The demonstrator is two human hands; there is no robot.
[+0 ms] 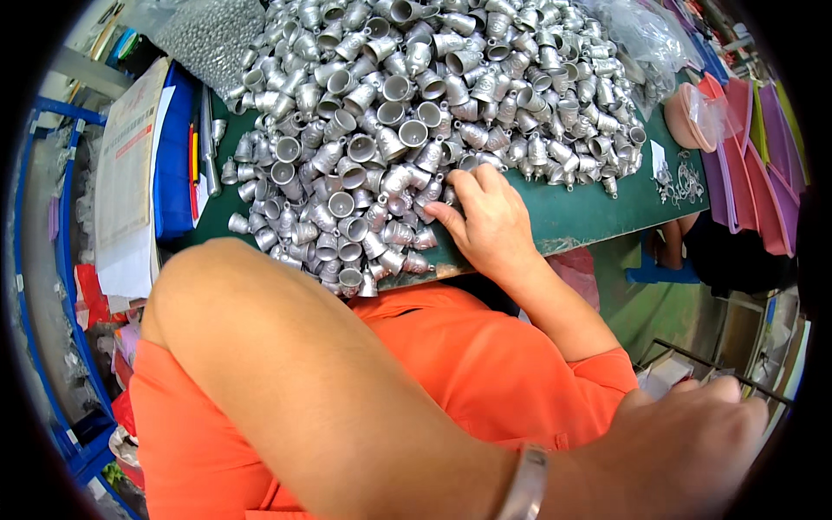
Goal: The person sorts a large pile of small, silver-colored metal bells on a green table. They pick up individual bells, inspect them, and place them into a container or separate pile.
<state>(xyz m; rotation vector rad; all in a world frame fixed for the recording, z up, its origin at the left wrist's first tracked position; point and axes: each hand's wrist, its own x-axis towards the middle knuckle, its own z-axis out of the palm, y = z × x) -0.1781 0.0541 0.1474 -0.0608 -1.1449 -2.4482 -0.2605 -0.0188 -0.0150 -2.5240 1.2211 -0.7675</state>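
A big heap of small silver metal bells (412, 133), each with a loop on top, covers much of a green tabletop (572, 212). At the heap's near edge my right hand (490, 221) rests among the bells. Its thumb and bent fingers are apart, touching bells, and a bit of silver shows between them. My left arm crosses close in front of me, toward the lower right. There my left hand (685, 442), with a silver bracelet (525, 482) at the wrist, is blurred. Its knuckles face up and its fingertips are hidden, above an open-framed rack holding a white box (666, 374).
Bubble wrap (208, 39) and a clear plastic bag (641, 43) lie behind the heap. A blue file holder (173, 165) stands left, beside pens. On the right are small silver chains (682, 180), a pink container (687, 117) and coloured bins (754, 156). Another person's arm (669, 245) shows beyond.
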